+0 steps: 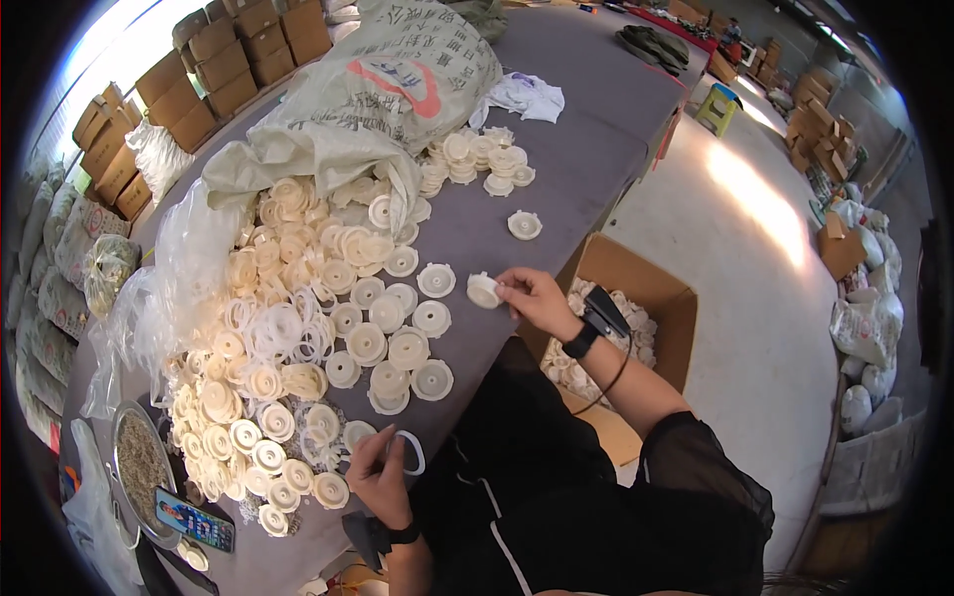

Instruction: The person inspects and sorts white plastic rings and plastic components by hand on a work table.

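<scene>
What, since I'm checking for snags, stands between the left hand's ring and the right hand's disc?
Nothing visible stands between the ring in the left hand and the disc in the right hand; other discs lie on the table beside that path.

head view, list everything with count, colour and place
table: one, grey, across the middle
discs: many, cream, heaped on table
rings: several, white, among the discs
big sack: one, whitish, behind the discs
plastic: uncounted, clear, left of discs
rag: one, white, beside big sack
bundle: one, dark, farther along table
bowl: one, metallic, table's left side
phone: one, bluish screen, by bowl
open box: one, brown, right of table, pieces inside
cartons: many, brown, far left and right
stool: one, green, on far floor
wall sacks: many, whitish, both sides
wristbands: two, black, on wrists
left hand: one, bare, holding ring
right hand: one, bare, holding disc
</scene>
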